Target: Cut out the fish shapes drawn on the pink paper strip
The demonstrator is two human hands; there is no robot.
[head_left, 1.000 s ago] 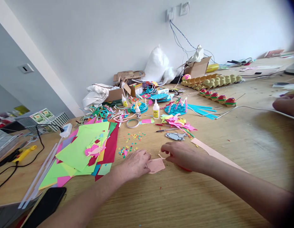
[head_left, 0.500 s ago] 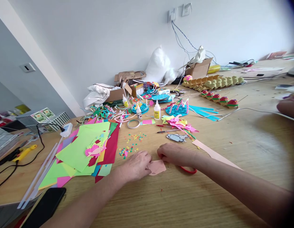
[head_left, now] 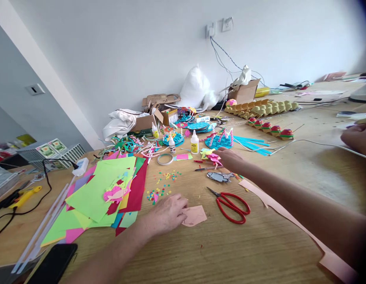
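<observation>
My left hand (head_left: pixel 170 213) is closed on the left edge of a small pale pink piece of paper (head_left: pixel 195 215) with faint drawn lines, which lies on the table. My right hand (head_left: pixel 229 158) reaches forward over bright pink paper scraps (head_left: pixel 214 157); its fingers are partly hidden, so their grip is unclear. Red-handled scissors (head_left: pixel 232 206) lie right of the pink piece, tips pointing away to the left. Just beyond them is a grey fish cutout (head_left: pixel 220 177). A long pale pink strip (head_left: pixel 277 209) runs under my right forearm.
Colored paper sheets (head_left: pixel 103 197) are stacked at left, with small confetti dots (head_left: pixel 159 193) beside them. Glue bottles (head_left: pixel 194 142) and a tape roll (head_left: pixel 165 159) stand farther back. Egg-carton crafts (head_left: pixel 270 128) and a white cable (head_left: pixel 318 142) lie at right, near another person's hand (head_left: pixel 358 138).
My right hand has left the pale pink piece and moved forward and right to the pink scraps, uncovering the scissors. My left hand has stayed at the piece. The view has shifted slightly.
</observation>
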